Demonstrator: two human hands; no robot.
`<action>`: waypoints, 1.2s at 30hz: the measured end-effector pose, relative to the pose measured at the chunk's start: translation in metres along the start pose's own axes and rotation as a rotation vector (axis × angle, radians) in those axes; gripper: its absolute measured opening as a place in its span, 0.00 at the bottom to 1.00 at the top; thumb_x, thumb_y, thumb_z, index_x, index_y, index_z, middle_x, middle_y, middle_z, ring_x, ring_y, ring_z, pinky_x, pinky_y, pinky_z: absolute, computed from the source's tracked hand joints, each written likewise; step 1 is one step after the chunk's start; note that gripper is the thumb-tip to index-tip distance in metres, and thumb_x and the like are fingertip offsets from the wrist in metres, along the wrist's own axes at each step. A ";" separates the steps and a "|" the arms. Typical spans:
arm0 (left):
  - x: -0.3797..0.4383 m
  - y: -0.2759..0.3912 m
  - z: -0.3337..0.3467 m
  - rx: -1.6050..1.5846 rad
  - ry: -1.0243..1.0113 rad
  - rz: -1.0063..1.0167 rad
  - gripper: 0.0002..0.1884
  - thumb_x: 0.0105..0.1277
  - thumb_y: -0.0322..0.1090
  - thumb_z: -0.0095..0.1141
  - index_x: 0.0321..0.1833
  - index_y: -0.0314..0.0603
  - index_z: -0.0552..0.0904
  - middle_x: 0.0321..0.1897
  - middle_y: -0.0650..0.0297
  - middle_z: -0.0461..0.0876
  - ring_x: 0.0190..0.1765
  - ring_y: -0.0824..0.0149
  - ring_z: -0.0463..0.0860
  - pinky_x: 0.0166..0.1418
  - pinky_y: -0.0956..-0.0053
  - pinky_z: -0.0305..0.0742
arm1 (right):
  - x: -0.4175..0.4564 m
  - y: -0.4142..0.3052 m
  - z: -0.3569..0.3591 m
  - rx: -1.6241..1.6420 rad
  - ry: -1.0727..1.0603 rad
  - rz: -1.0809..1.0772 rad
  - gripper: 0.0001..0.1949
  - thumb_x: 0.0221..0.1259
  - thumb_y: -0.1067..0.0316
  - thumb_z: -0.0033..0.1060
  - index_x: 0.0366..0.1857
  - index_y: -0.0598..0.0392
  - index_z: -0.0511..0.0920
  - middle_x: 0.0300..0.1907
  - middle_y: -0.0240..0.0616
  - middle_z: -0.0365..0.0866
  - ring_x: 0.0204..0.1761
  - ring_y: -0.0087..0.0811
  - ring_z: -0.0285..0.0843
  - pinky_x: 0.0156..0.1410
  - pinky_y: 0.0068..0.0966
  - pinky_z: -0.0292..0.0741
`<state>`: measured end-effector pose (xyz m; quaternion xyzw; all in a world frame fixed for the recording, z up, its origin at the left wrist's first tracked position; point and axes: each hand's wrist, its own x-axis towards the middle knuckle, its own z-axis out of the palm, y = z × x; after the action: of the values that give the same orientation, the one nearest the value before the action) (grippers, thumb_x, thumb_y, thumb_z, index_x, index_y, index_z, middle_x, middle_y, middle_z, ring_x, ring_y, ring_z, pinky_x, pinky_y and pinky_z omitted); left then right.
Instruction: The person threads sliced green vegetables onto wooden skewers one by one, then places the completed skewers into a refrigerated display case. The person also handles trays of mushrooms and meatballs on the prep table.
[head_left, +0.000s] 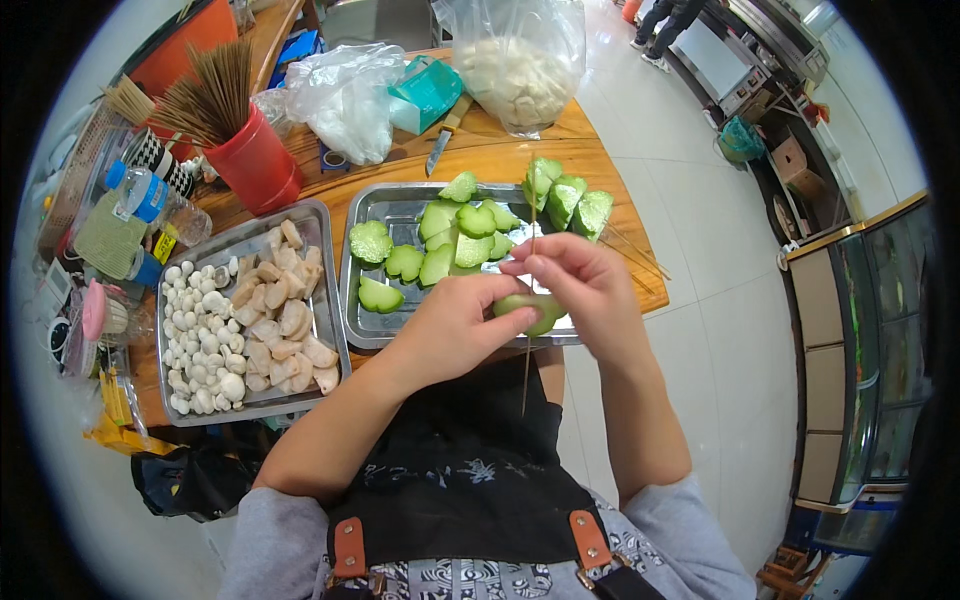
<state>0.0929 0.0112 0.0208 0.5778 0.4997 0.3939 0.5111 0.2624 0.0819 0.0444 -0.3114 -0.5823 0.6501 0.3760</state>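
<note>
My left hand (457, 315) grips a green vegetable slice (547, 319) over the front edge of a metal tray. A thin bamboo skewer (526, 375) runs upright through or just behind that slice; the fingers hide where they meet. Its upper length passes my right hand (589, 289), whose thumb and fingertips pinch close around it. Loose green slices (405, 262), lobed or half-round, are heaped in the tray (375, 319). At the tray's far right corner lie more green pieces (566, 201), with bamboo sticks (637, 259) poking out to the right.
Left of it, a second tray (339, 300) holds white button mushrooms (210, 352) and pale sliced pieces (281, 315). Behind stand a red cup (259, 165) of skewers, a knife (439, 150) and a filled plastic bag (517, 82). Far off, a person's legs (664, 26) show.
</note>
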 end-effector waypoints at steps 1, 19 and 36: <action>0.000 -0.002 0.001 -0.009 0.008 0.017 0.11 0.70 0.35 0.61 0.46 0.33 0.83 0.32 0.71 0.81 0.35 0.81 0.75 0.39 0.81 0.72 | 0.002 -0.001 -0.002 -0.020 -0.046 0.028 0.10 0.68 0.69 0.61 0.44 0.66 0.82 0.38 0.39 0.88 0.42 0.25 0.84 0.55 0.21 0.78; -0.008 -0.007 0.003 0.034 -0.227 -0.042 0.11 0.70 0.37 0.61 0.46 0.36 0.83 0.33 0.68 0.83 0.38 0.78 0.78 0.44 0.79 0.73 | 0.027 -0.006 -0.023 0.256 0.160 0.108 0.05 0.63 0.70 0.67 0.36 0.57 0.81 0.32 0.31 0.83 0.34 0.17 0.80 0.30 0.13 0.63; -0.007 0.001 -0.008 -0.291 -0.387 -0.045 0.12 0.70 0.32 0.61 0.53 0.35 0.81 0.43 0.67 0.84 0.45 0.77 0.80 0.51 0.80 0.75 | 0.019 -0.009 -0.032 0.330 0.165 0.056 0.05 0.63 0.71 0.68 0.32 0.55 0.80 0.31 0.34 0.83 0.30 0.16 0.73 0.35 0.12 0.66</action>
<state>0.0845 0.0057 0.0232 0.5516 0.3432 0.3322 0.6838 0.2801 0.1151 0.0499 -0.3138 -0.4259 0.7192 0.4505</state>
